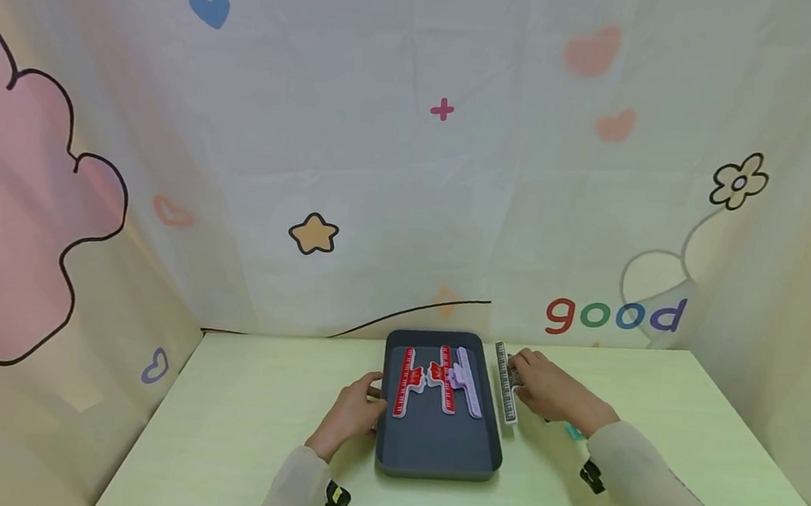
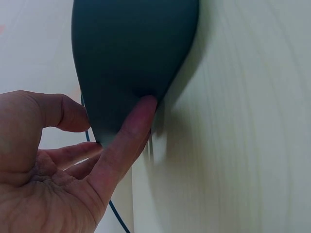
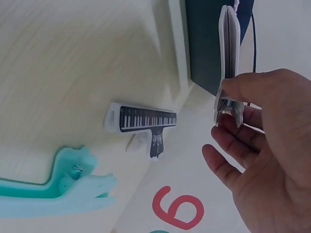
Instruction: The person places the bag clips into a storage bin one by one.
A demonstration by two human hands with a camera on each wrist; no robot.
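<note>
A dark grey tray point(image 1: 438, 452) lies on the table, holding two red keyboard-patterned clips point(image 1: 403, 383) and a lilac clip point(image 1: 468, 383). At its left side, my left hand point(image 1: 349, 412) grips the tray wall point(image 2: 136, 43), thumb near the rim and a finger low on the outer side. My right hand point(image 1: 554, 388) pinches a black-and-white piano-keyboard clip point(image 1: 506, 383) by its handle end, just right of the tray. Seen edge-on, that clip point(image 3: 228, 48) has its long jaws pressed together between thumb and fingers.
On the table by the right hand lie another piano-keyboard clip point(image 3: 148, 119) and a teal clip point(image 3: 63, 189), partly hidden by the right arm in the head view. A printed curtain point(image 1: 385, 161) hangs behind the table's back edge.
</note>
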